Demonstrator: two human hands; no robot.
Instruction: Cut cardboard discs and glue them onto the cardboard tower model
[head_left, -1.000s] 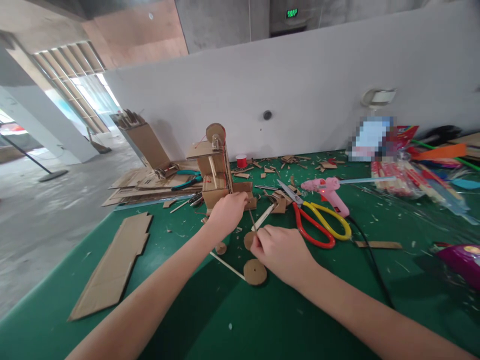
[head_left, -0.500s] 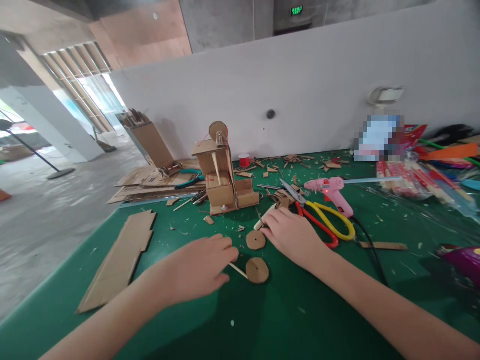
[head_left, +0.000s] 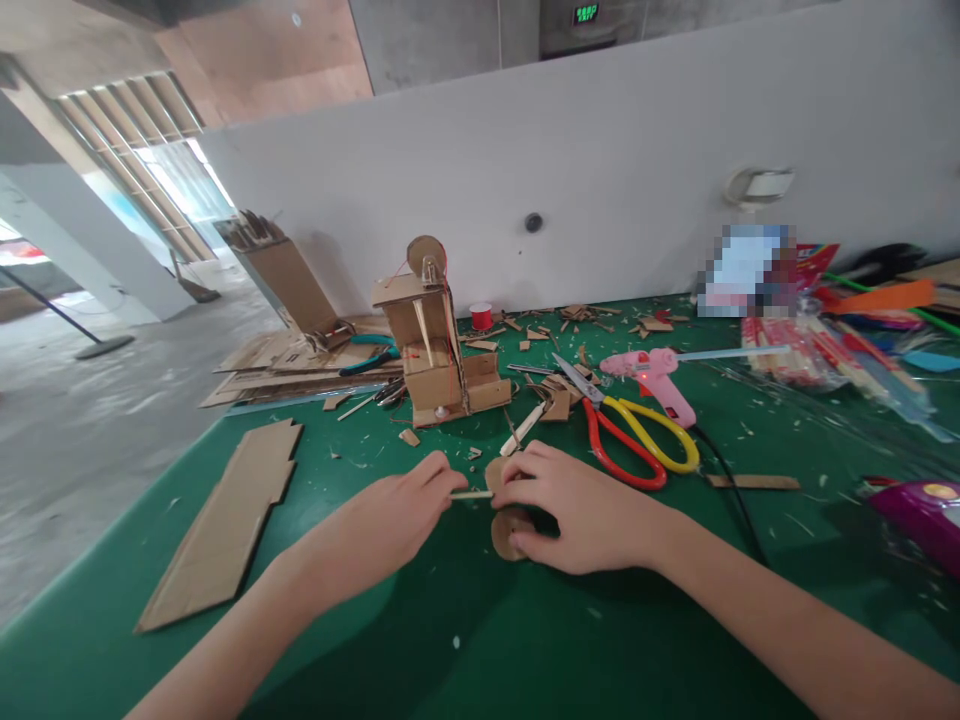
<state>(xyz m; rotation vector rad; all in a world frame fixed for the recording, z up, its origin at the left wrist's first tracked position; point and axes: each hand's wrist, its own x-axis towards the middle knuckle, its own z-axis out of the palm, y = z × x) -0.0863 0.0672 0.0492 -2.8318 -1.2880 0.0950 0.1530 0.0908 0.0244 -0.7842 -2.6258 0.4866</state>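
Note:
My left hand (head_left: 409, 505) pinches a thin wooden stick (head_left: 471, 494), which points right toward my right hand. My right hand (head_left: 585, 508) bends over two round cardboard discs. Its thumb rests on the nearer cardboard disc (head_left: 505, 535), and its curled fingers cover part of the farther cardboard disc (head_left: 495, 473). The stick's right end meets my right fingertips, which partly hide it. Just beyond lies a pale-handled tool (head_left: 523, 430). A cardboard model (head_left: 433, 345) with a disc on top stands behind my hands.
Red-and-yellow-handled scissors (head_left: 626, 440) and a pink glue gun (head_left: 652, 372) with its cord lie to the right. A notched cardboard sheet (head_left: 221, 530) is at left. Cardboard scraps, teal-handled pliers (head_left: 371, 355) and a red spool (head_left: 481, 317) sit farther back.
My right hand has come nearer and down over the discs. My left hand has swung the stick from slanting at the nearer disc to lying roughly level, its end at my right fingers.

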